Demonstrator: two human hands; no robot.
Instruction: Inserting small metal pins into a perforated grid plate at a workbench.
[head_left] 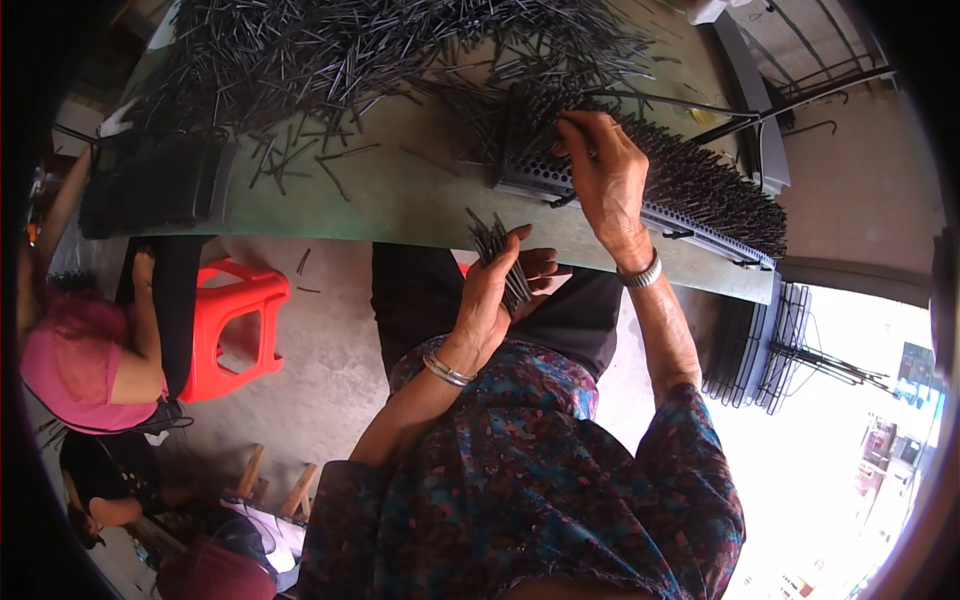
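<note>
A bundle of thin dark rods (488, 238) is in my left hand (485, 295), its fingers closed around them just off the table's near edge. My right hand (612, 180) reaches over a long rack (540, 178) with a perforated metal side. Thumb and fingertips are pinched together there; whatever is between them is lost against the dark rods. Many similar rods (710, 190) stand upright and close together along the rack. Beyond it and to the left, a large loose pile of rods (350, 60) covers the far part of the green table (400, 200).
Another dark rack (155, 185) sits at the table's left end. On the floor stands a red plastic stool (235, 330), beside a person in a pink cap (85, 365). More people are at lower left. Wire racks (765, 350) stand at the right beneath the table end.
</note>
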